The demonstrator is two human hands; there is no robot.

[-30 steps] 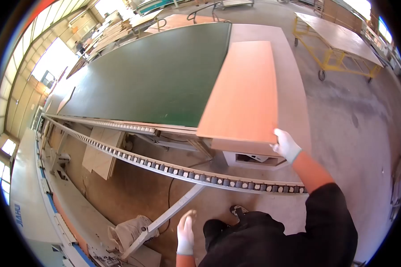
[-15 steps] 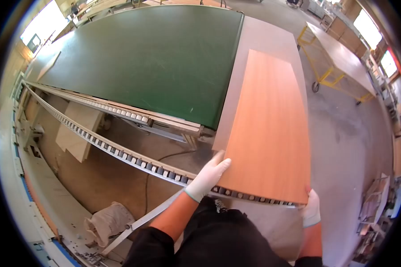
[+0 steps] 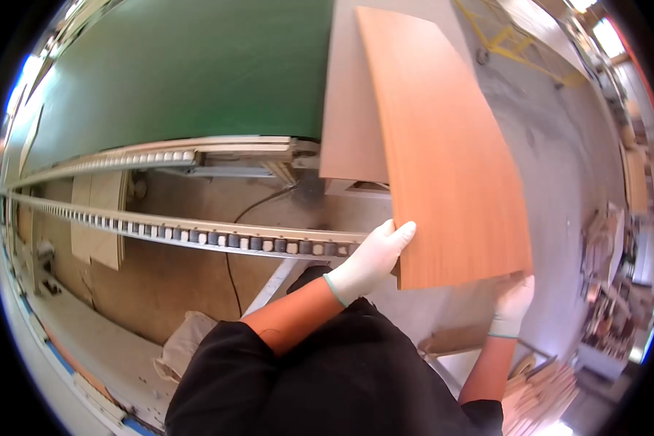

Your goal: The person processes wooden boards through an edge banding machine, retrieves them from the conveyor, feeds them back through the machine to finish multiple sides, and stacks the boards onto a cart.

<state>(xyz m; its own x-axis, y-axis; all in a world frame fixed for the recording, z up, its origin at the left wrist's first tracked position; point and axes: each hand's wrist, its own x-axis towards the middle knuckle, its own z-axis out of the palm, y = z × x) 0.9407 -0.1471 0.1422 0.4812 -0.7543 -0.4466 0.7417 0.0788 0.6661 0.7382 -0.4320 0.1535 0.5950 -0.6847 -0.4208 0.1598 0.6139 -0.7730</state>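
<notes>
A long wood-grain panel [image 3: 450,152], orange-brown, reaches away from me and is tilted. My left hand [image 3: 374,261], in a white glove, grips its near left edge with the thumb on top. At the near right corner my right hand [image 3: 514,296], gloved too, holds the panel from beneath, its fingers partly hidden by the board. Under the panel's far left side lies a pale flat surface [image 3: 350,116]. The roller rail [image 3: 269,243] runs from the left up to my left hand.
A green conveyor belt [image 3: 196,73] fills the upper left. Pale boards [image 3: 98,218] stand below it, near a black cable [image 3: 232,280] on the floor. A yellow-framed cart [image 3: 512,43] is at the upper right. Wood scraps [image 3: 541,396] lie at the lower right.
The panel's near end has lifted off the roller rail and swung clear of it, both hands still on it. My view has turned to the right and down.
</notes>
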